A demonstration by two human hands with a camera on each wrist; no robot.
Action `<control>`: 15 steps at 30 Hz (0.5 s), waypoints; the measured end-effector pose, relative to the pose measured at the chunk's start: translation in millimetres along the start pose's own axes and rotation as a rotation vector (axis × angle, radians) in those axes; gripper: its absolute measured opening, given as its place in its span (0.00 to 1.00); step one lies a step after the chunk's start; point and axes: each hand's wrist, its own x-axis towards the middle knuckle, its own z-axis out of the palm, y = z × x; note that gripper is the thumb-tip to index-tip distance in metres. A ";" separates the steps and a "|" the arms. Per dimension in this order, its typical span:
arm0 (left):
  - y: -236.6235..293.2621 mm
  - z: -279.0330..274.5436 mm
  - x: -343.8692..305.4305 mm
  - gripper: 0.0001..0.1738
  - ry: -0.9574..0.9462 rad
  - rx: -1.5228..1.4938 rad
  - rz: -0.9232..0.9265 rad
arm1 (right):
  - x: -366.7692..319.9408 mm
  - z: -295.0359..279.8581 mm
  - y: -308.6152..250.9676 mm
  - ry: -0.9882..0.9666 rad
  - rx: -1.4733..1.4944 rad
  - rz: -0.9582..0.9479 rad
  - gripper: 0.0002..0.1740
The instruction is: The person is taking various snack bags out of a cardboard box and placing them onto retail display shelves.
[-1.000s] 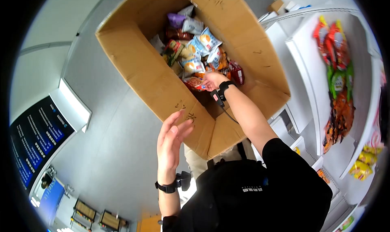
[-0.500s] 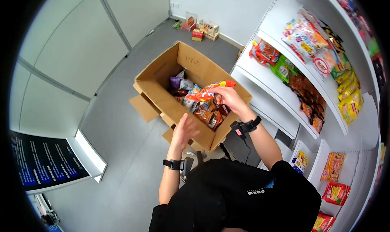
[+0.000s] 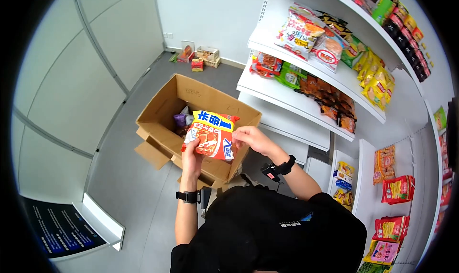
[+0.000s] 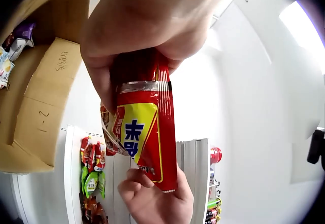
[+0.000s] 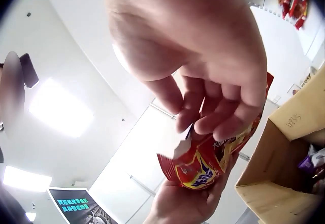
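I hold the snack bag [image 3: 209, 140] up in front of my chest, over the near edge of the open cardboard box [image 3: 160, 111], with the shelf [image 3: 277, 93] off to my right. My left hand [image 3: 192, 154] grips its lower edge with curled fingers, and my right hand [image 3: 252, 138] pinches the side edge. I judge it light, soft and crinkly, with slick film and brittle contents. It is best taken by the flat sealed seams, without squeezing the puffy middle.
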 end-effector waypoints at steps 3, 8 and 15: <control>-0.5 9.1 -2.2 0.22 -0.036 -0.056 0.058 | -10.8 1.1 -9.2 0.080 0.111 0.124 0.19; -3.5 24.1 -2.5 0.22 -0.122 -0.126 0.096 | -21.6 21.2 -3.1 0.118 0.427 0.116 0.24; 0.3 26.9 -11.9 0.24 -0.159 -0.104 0.094 | -14.9 38.0 -3.2 0.101 0.538 -0.076 0.30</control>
